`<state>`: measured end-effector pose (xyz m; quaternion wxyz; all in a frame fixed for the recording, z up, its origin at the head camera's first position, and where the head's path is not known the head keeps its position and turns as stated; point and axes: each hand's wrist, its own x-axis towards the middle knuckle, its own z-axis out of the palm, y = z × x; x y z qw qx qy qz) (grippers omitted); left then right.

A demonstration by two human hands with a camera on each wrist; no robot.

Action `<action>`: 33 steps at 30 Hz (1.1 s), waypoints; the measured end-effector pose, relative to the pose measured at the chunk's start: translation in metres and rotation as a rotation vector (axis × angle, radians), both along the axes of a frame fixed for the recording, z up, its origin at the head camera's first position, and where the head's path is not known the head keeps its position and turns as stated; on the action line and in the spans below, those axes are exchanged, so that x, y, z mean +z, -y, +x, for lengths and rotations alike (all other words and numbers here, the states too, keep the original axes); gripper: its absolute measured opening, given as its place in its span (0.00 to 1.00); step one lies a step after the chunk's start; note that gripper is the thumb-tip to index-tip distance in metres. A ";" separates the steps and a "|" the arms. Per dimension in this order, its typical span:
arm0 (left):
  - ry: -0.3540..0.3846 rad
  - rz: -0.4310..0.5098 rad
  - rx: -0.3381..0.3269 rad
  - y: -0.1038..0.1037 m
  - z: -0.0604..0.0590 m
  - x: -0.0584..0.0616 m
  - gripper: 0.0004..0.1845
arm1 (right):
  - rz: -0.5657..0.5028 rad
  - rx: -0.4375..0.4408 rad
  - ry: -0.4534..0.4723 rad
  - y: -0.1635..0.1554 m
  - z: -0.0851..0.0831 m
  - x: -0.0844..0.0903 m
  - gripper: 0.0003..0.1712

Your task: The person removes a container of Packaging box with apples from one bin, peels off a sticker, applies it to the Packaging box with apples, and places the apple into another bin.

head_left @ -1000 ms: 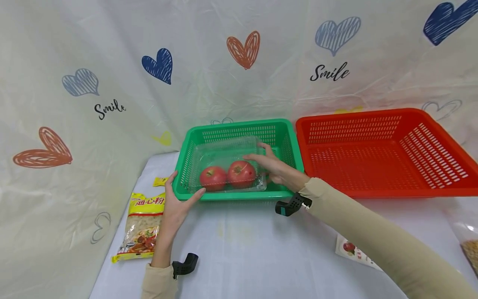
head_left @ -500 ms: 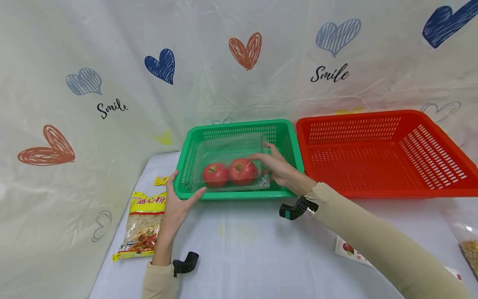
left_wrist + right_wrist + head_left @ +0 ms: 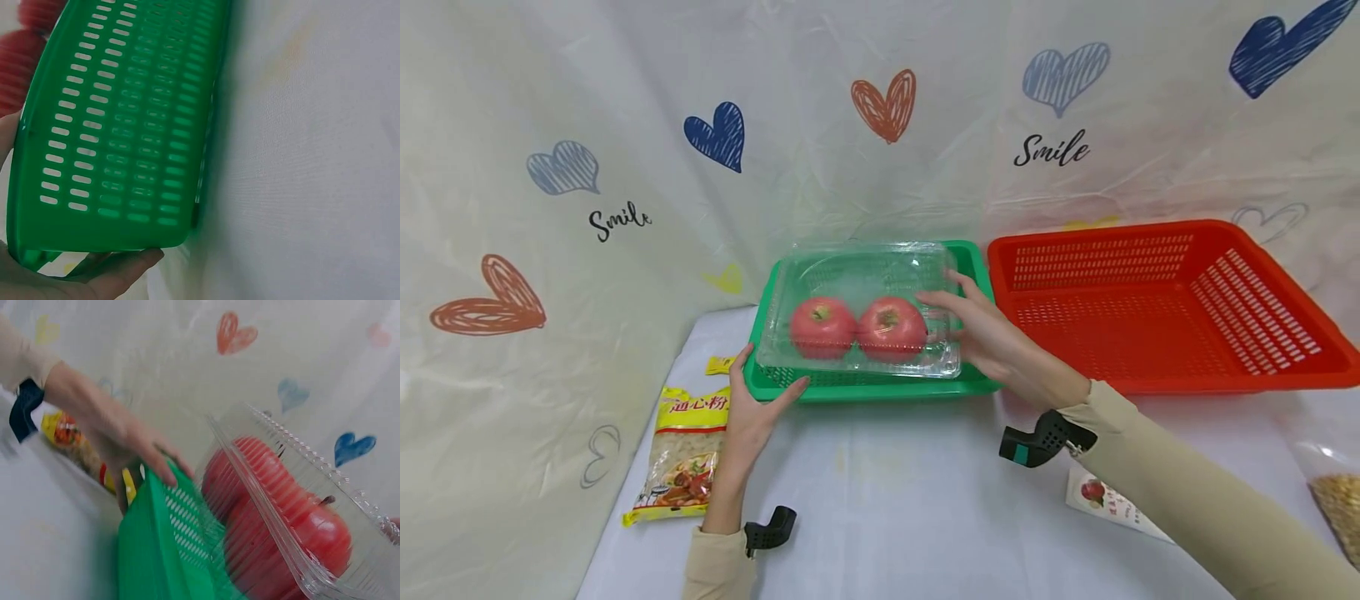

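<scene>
A clear plastic clamshell box (image 3: 865, 271) with red apples (image 3: 892, 328) inside is raised over the green basket (image 3: 857, 395), overlapping its rim in the head view. My right hand (image 3: 1000, 333) grips the box by its right end, thumb along the near part and fingers behind. At the basket's near left corner, my left hand (image 3: 754, 417) holds the rim, thumb over the front edge and fingers round the side. The left wrist view shows a fingertip (image 3: 150, 256) against the basket's slotted wall. From the right wrist view the box (image 3: 275, 506) looks tilted beside the basket.
Right of the green basket stands a larger red basket (image 3: 1112, 333). A yellow-topped pasta bag (image 3: 685, 458) lies to the left, with a small yellow packet (image 3: 720, 365) behind it. A printed card (image 3: 1108, 500) and a bag of grains (image 3: 1337, 500) lie at the right.
The box of apples has risen from inside the green basket to above its rim, coming nearer with my right hand. My left hand has stayed on the basket corner.
</scene>
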<state>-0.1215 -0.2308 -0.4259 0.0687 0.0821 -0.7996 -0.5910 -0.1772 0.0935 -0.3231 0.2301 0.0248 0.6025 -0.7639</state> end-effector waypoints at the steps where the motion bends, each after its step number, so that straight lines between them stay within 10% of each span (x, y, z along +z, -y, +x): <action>1: -0.007 0.003 -0.004 0.001 0.000 -0.001 0.55 | -0.006 0.012 -0.004 -0.002 0.005 0.003 0.49; 12: -0.109 0.056 -0.115 0.007 0.004 -0.005 0.43 | 0.012 0.119 -0.066 -0.027 0.068 -0.001 0.50; 33: -0.035 0.052 -0.027 -0.001 0.001 0.000 0.57 | 0.030 0.252 0.107 -0.076 0.146 -0.073 0.48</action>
